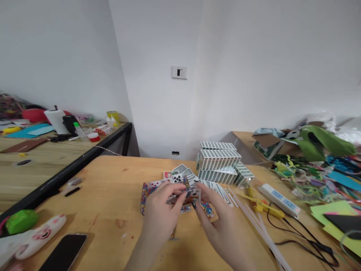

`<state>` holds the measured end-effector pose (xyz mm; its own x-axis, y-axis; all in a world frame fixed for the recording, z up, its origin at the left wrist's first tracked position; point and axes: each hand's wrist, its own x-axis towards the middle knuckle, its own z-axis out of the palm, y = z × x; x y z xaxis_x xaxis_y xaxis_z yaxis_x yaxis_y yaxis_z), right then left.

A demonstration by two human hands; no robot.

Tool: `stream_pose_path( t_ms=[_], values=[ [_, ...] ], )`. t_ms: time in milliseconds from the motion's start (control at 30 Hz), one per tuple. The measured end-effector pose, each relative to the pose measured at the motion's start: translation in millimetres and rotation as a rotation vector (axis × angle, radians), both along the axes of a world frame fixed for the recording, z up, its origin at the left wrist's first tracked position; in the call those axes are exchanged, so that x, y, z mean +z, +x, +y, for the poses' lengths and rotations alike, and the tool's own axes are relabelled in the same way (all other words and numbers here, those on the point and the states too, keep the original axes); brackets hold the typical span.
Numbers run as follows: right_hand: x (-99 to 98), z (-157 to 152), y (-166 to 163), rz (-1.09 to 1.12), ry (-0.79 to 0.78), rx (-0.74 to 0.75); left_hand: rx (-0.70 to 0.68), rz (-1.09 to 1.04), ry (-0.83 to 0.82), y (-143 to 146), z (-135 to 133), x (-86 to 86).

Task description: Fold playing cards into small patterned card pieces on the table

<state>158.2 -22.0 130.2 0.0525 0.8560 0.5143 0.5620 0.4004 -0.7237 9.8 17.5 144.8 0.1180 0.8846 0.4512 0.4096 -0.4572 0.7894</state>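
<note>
My left hand (pixel 163 205) is closed, thumb and fingers pinched together in front of a small structure of playing cards with colourful patterned sides (pixel 143 197). Opposite it, my right hand (pixel 216 212) curls its thumb and fingers about a small card-like piece (pixel 199 195), which both hands partly cover. What lies between my left fingertips is too hidden to name. Face-up playing cards (pixel 177 178) show just behind my left hand. More cards (pixel 217 188) lie fanned on the table behind my right hand, and a colourful patterned piece (pixel 208 210) shows under its fingers.
Striped card boxes (pixel 220 160) are stacked at the back. On the right lie a yellow glue gun (pixel 262 207), clear glue sticks (pixel 261 229), a power strip (pixel 279 199) and black cables (pixel 307 244). A phone (pixel 64 253) and a white patterned object (pixel 42 237) lie front left.
</note>
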Motion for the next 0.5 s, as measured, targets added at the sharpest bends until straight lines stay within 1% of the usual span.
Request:
stream_pose_path(
  t_ms=[67, 133, 267, 367, 500],
  values=[
    [-1.0, -1, 0, 0.023, -0.02, -0.016, 0.014, -0.085, -0.075, 1, 1, -2.6],
    [-1.4, -1, 2, 0.035, -0.036, -0.026, -0.006, -0.144, -0.129, 3, 2, -4.9],
    [0.7, -1, 8, 0.0, -0.016, -0.076, -0.094, -0.152, -0.181, 6, 3, -5.9],
    [1.7, -2, 12, -0.031, 0.025, -0.128, -0.143, -0.07, -0.155, 6, 5, -4.3],
    [-3.7, -3, 14, 0.008, 0.03, -0.135, -0.106, 0.051, -0.052, 4, 6, -2.9]
  ],
)
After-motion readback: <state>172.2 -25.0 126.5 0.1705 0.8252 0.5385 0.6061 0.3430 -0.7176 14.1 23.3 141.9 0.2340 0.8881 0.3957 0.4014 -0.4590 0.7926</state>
